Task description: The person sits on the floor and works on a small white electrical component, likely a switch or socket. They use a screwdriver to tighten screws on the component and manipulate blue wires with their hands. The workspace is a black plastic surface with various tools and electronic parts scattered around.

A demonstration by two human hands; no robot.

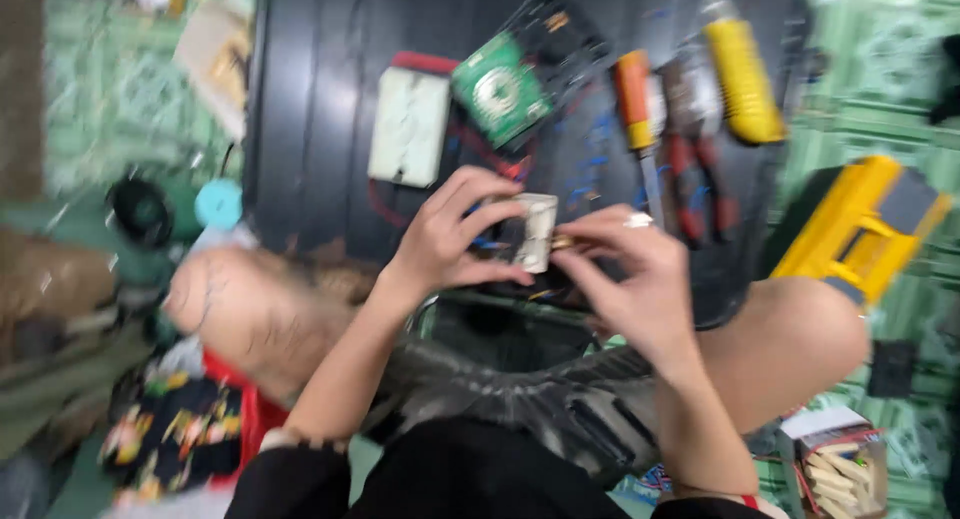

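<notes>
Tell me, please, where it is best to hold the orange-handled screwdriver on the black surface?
Grip the orange-handled screwdriver by its thick orange handle, coming from above. It lies flat, blade toward the person, between the green circuit board and red-handled pliers.

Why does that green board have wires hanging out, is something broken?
It does look taken apart. The green circuit board lies bare and tilted on the black surface, with red and blue wires trailing loose. The left hand and right hand hold a small white part. The picture is too blurred to tell real damage.
</notes>
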